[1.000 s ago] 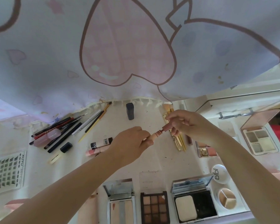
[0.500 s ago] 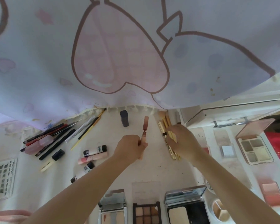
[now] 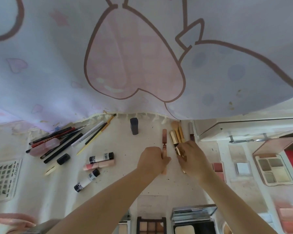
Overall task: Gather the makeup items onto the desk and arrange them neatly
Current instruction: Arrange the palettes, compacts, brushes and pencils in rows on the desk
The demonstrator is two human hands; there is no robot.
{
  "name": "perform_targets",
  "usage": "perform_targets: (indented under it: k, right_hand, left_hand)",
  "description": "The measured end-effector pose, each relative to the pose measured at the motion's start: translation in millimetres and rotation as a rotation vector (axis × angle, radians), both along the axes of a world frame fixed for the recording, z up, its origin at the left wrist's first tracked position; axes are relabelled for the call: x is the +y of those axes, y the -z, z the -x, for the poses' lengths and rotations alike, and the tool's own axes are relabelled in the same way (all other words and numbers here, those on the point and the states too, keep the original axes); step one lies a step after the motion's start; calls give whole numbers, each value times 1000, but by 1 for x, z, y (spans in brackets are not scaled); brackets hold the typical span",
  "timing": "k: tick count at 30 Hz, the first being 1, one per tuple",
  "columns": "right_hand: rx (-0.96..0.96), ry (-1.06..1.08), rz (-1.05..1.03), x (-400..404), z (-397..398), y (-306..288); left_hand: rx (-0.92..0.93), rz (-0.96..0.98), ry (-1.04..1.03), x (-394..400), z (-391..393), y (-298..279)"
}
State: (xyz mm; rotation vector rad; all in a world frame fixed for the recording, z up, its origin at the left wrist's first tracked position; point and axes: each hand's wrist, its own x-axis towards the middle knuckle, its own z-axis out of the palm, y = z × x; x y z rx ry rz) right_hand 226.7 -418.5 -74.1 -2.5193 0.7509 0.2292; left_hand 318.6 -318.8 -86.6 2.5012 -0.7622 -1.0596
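My left hand (image 3: pixel 152 160) grips a slim pink lip tube (image 3: pixel 164 139) that lies lengthwise on the white desk cloth (image 3: pixel 125 183), its cap pointing away from me. Just to its right, my right hand (image 3: pixel 192 159) holds a gold tube (image 3: pixel 174 140) at the near end of a bunch of gold-handled brushes (image 3: pixel 178 130). A dark brown stick (image 3: pixel 191 132) lies right of the brushes. A dark upright lipstick (image 3: pixel 134 126) stands at the back.
Pencils and liners (image 3: pixel 61 141) fan out at the back left, with three small tubes (image 3: pixel 100 163) nearer. A lash tray (image 3: pixel 3 178) lies far left. Open palettes (image 3: pixel 150 225) line the front edge, and an eyeshadow compact (image 3: pixel 274 169) sits right. A printed curtain (image 3: pixel 142 56) hangs behind.
The hands came apart from the pink tube held in the air. My left hand laid it down on the cloth, and my right hand moved to the gold tube beside it.
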Motion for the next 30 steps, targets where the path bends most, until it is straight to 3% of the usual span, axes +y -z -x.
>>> perform_targets:
  k: [6, 11, 17, 23, 30]
  right_hand:
    - [13, -9, 11, -1, 0, -6]
    - [-64, -43, 123, 15, -1, -14]
    - [-94, -298, 35, 40, -26, -18]
    - [-18, -504, -97, 83, -71, -18]
    - [83, -601, 43, 122, -101, -8]
  left_hand:
    - [-5, 44, 97, 4, -3, -14]
    - [-216, 26, 238, 50, -31, -30]
    - [-380, -29, 194, 117, -75, -52]
    - [-327, -314, 229, 153, -95, -54]
    - [-286, -352, 297, 158, -96, -38]
